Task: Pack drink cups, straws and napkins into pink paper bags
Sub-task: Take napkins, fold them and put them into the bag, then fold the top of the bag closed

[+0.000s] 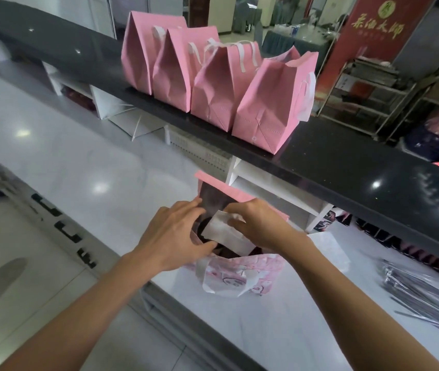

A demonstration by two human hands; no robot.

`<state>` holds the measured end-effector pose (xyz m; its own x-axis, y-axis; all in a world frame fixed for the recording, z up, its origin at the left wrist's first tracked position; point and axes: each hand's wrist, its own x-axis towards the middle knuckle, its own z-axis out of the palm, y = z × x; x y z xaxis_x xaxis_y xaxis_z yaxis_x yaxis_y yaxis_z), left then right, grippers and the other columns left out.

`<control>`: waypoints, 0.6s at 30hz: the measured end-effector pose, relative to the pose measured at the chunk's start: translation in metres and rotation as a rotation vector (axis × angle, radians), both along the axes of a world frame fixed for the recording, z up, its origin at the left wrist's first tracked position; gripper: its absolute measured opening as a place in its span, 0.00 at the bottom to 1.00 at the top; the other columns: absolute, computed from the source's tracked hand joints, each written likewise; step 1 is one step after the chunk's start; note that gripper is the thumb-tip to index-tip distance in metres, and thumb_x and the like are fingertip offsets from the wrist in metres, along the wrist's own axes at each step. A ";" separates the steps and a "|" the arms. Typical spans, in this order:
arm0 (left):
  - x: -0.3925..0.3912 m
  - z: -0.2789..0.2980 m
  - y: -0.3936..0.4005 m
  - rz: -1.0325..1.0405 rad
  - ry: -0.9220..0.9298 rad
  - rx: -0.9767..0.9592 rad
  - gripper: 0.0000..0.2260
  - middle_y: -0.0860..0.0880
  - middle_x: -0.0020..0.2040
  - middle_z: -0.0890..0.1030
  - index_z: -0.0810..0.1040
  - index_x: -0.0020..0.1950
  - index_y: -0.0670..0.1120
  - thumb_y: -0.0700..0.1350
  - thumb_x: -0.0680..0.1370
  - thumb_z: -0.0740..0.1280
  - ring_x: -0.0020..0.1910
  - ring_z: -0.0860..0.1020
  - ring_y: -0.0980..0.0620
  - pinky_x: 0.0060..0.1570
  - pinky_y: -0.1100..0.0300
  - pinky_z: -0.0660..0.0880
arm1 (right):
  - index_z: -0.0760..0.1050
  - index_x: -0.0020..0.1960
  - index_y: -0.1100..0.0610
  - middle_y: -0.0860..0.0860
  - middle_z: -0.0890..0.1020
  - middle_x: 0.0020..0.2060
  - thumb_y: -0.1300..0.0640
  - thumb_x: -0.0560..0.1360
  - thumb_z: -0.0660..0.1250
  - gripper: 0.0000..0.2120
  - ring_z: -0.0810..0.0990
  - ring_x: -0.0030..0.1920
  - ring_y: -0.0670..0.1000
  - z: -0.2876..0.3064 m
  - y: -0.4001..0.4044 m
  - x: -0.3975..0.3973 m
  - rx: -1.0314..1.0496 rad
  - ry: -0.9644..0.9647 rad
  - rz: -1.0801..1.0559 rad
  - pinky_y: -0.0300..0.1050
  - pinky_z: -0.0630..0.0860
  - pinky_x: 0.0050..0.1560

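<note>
An open pink paper bag [242, 274] with white handles stands on the white counter [84, 167] right in front of me. My right hand [261, 223] pinches a folded white napkin [226, 232] over the bag's dark mouth. My left hand [178, 231] rests on the bag's left rim, fingers spread toward the napkin. What lies inside the bag is too dark to tell. Several pink bags [213, 81] with white handles stand in a row on the raised black ledge [360, 167] behind.
A pile of wrapped straws [421, 293] lies on the counter at the right. A flat white sheet [329, 250] lies just right of the bag. White shelf compartments [274, 183] sit under the ledge. A metal rack [368, 92] stands beyond it.
</note>
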<state>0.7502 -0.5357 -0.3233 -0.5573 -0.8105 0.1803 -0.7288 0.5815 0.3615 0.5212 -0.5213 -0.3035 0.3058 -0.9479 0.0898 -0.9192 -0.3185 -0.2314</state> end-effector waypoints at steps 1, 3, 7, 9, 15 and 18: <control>0.001 0.001 0.001 -0.004 -0.005 0.007 0.39 0.52 0.80 0.63 0.71 0.72 0.51 0.74 0.69 0.56 0.76 0.63 0.54 0.70 0.50 0.65 | 0.80 0.58 0.54 0.53 0.85 0.50 0.55 0.79 0.69 0.09 0.82 0.48 0.56 -0.001 -0.002 0.003 0.019 0.014 -0.011 0.53 0.80 0.48; 0.002 0.002 0.002 -0.012 -0.009 -0.003 0.39 0.53 0.80 0.62 0.70 0.73 0.52 0.74 0.70 0.58 0.76 0.62 0.54 0.71 0.51 0.65 | 0.78 0.63 0.53 0.55 0.84 0.54 0.56 0.79 0.69 0.13 0.81 0.52 0.59 -0.005 -0.006 0.007 0.058 0.086 -0.053 0.55 0.79 0.51; 0.002 -0.001 0.001 -0.032 0.000 -0.025 0.35 0.53 0.80 0.62 0.69 0.74 0.52 0.71 0.73 0.63 0.76 0.62 0.53 0.71 0.51 0.65 | 0.71 0.73 0.51 0.52 0.81 0.63 0.57 0.78 0.70 0.24 0.81 0.60 0.57 -0.014 -0.005 0.005 -0.035 0.216 -0.125 0.55 0.81 0.56; 0.002 -0.005 -0.002 -0.041 0.013 -0.022 0.35 0.53 0.80 0.62 0.68 0.76 0.51 0.70 0.75 0.62 0.76 0.62 0.53 0.71 0.51 0.65 | 0.73 0.71 0.52 0.53 0.83 0.59 0.59 0.77 0.71 0.24 0.82 0.57 0.58 -0.018 -0.001 0.003 -0.119 0.201 -0.133 0.56 0.83 0.51; -0.005 -0.010 -0.006 -0.091 0.123 -0.047 0.30 0.53 0.72 0.74 0.72 0.73 0.49 0.65 0.78 0.53 0.71 0.68 0.54 0.65 0.51 0.72 | 0.81 0.58 0.60 0.56 0.84 0.52 0.70 0.71 0.72 0.16 0.82 0.49 0.61 -0.010 0.019 -0.006 -0.373 0.166 -0.093 0.57 0.83 0.41; -0.008 -0.012 -0.009 -0.153 0.201 -0.067 0.25 0.54 0.70 0.75 0.75 0.70 0.49 0.62 0.81 0.55 0.70 0.69 0.55 0.62 0.51 0.74 | 0.81 0.57 0.60 0.56 0.84 0.53 0.70 0.72 0.72 0.14 0.81 0.49 0.60 -0.004 0.024 -0.010 -0.484 0.147 -0.093 0.56 0.81 0.45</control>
